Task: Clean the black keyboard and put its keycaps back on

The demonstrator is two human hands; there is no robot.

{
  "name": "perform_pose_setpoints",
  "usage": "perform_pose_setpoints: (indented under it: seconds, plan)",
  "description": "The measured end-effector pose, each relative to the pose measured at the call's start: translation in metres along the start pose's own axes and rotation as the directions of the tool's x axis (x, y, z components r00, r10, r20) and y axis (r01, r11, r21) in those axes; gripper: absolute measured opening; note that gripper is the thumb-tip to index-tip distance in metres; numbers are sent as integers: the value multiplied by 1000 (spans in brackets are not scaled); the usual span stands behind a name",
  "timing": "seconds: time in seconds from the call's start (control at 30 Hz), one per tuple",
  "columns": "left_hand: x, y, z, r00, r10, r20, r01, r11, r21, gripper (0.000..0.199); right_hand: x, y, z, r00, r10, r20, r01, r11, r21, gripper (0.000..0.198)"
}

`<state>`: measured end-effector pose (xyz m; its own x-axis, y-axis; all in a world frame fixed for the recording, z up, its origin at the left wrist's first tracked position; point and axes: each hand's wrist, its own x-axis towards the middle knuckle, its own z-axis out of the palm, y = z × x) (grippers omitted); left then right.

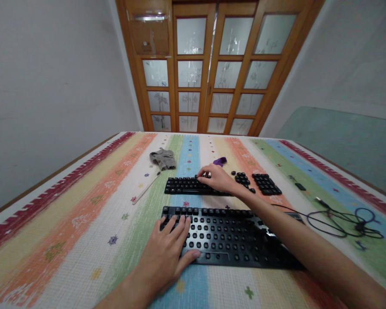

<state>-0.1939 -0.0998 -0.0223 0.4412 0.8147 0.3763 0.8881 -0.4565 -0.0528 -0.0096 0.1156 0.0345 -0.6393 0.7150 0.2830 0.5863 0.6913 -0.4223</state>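
Observation:
A black keyboard (212,236) lies in front of me; its top row still carries keycaps, while the rows below show bare key stems. My left hand (170,240) rests flat on its left end, fingers spread and thumb over the front edge. Behind it, loose black keycaps (180,185) are laid out in rows. Over these reaches my right hand (217,178), thumb and forefinger pinched at a keycap in the back row; the fingers partly hide it. My right forearm crosses above the keyboard's right part and covers some of it.
More keycaps sit in a small cluster (242,179) and a block (266,184) to the right. A grey cloth (163,159), a toothbrush (146,189) and a purple item (220,161) lie farther back. A coiled black cable (357,225) and a small black piece (300,186) are at right.

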Motion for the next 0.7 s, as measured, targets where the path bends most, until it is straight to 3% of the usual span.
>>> perform_pose_setpoints:
  seconds: [0.23,0.37,0.5,0.7]
  plan:
    - [5,-4,-4,997,32,-63,-30,999,22,54,-68,-32,4,974,-211,-84,224,955,195,7]
    - [3,-5,-2,996,37,-82,-34,999,31,54,-97,-46,17,941,-326,-84,336,929,155,11]
    - [2,-5,1,994,65,-91,-59,996,64,58,-105,-48,28,918,-382,-103,392,913,113,11]
    - [1,-4,2,993,62,-96,-57,997,58,57,-103,-47,38,915,-372,-156,384,921,60,13]
